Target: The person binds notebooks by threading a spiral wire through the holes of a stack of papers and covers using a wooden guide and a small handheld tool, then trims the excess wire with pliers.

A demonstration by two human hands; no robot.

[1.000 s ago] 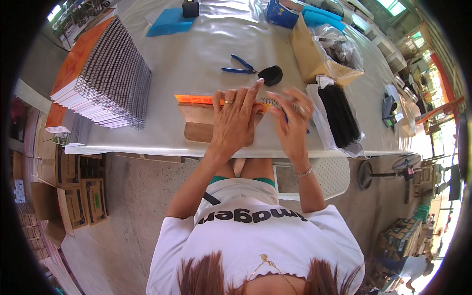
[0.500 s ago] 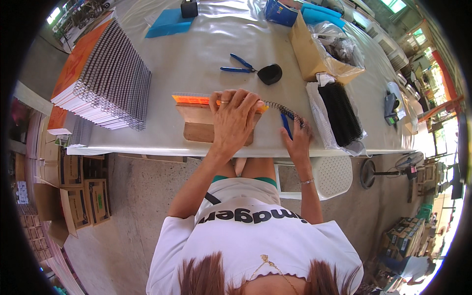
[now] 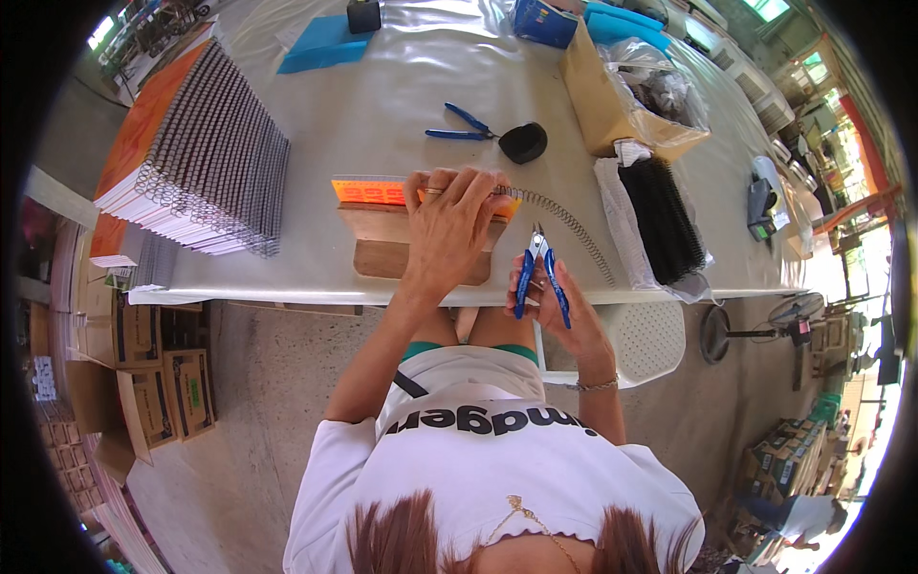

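My left hand (image 3: 449,225) is closed over the top of a thin orange-covered book (image 3: 368,191), which stands against a brown wooden holder (image 3: 380,258). A dark spiral binding coil (image 3: 572,222) runs out from the book's right end and curves down toward the table's front edge. Just below this coil, my right hand (image 3: 566,306) grips a pair of blue-handled wire cutters (image 3: 539,273), jaws pointing away from me and handles spread. Farther back lie another pair of blue-handled pliers (image 3: 464,129) and a round black object (image 3: 523,143).
At the left stands a tall stack of spiral-bound books (image 3: 206,158). On the right are a bundle of black coils (image 3: 663,220) on white wrapping and a cardboard box (image 3: 598,110) holding a plastic bag. A white stool (image 3: 650,342) stands below the table's front edge (image 3: 382,297).
My right hand has let go of the coil's free end and drawn back toward me, turning the cutters upright. The coil now hangs in a loose curve. My left hand stays on the book.
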